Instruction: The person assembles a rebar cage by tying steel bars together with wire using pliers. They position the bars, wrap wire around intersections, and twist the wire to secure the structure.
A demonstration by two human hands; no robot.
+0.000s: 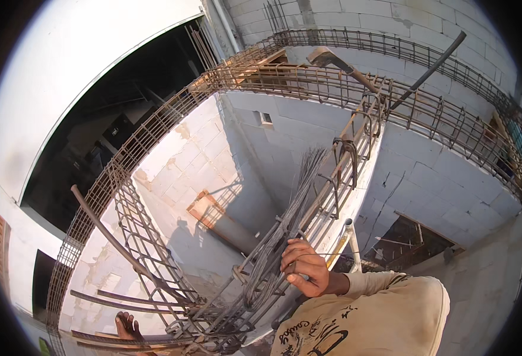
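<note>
My right hand (306, 270) is closed, with bent fingers pinched on a thin dark tie wire that sticks out past the knuckles to the right. Beside it, a loose bundle of grey tie wire (299, 199) lies along the rebar cage (326, 196) on top of the wall. At the lower left my left hand (128, 326) shows only in part. Its fingers curl at the steel rebar (104, 339) jutting from the cage corner, and the palm is mostly hidden.
A hammer (335, 61) lies on the far cage. A dark bar (430, 70) leans near it, and a bent rusty bar (109, 228) rises at the left. Beside my right forearm stands a white pipe (353, 243). Block walls (190, 151) drop away into deep rooms below.
</note>
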